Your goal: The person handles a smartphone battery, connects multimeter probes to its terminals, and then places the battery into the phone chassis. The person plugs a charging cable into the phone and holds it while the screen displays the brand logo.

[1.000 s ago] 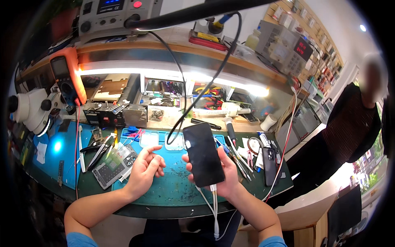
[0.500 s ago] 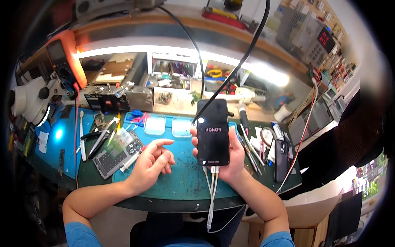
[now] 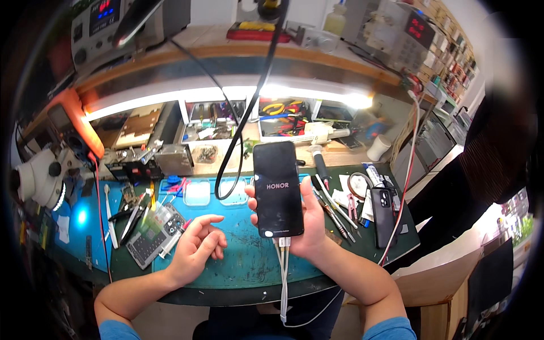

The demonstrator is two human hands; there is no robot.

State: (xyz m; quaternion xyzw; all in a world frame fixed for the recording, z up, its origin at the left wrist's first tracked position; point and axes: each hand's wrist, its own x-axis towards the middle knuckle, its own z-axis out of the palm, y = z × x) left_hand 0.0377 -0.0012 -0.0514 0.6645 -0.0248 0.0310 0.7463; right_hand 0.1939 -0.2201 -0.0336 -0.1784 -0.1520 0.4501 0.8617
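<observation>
A black smartphone (image 3: 277, 198) stands upright in my right hand (image 3: 313, 226), its screen lit with a start-up word on black. My thumb lies along its right edge and my fingertips wrap its left edge. White cables (image 3: 283, 289) run from the phone's bottom end down past the mat's front edge. Loosely bent and holding nothing, my left hand (image 3: 198, 249) hovers over the blue mat (image 3: 243, 263), its index finger pointing toward the phone. Left of that hand lies an opened phone body (image 3: 152, 238) with its inside showing.
Two clear trays (image 3: 197, 193) sit behind my hands. Tweezers and brushes (image 3: 133, 218) lie at left, near a microscope (image 3: 37, 178). Pens and tools (image 3: 337, 218) and another dark phone (image 3: 385, 218) lie at right. A black cable (image 3: 246, 119) hangs in front. Someone in dark clothes (image 3: 453, 164) stands right.
The view has shifted, so the bench things appear displaced and more of the upper shelf shows. The phone stays in my right hand, now tilted slightly. My left hand keeps its loose bend.
</observation>
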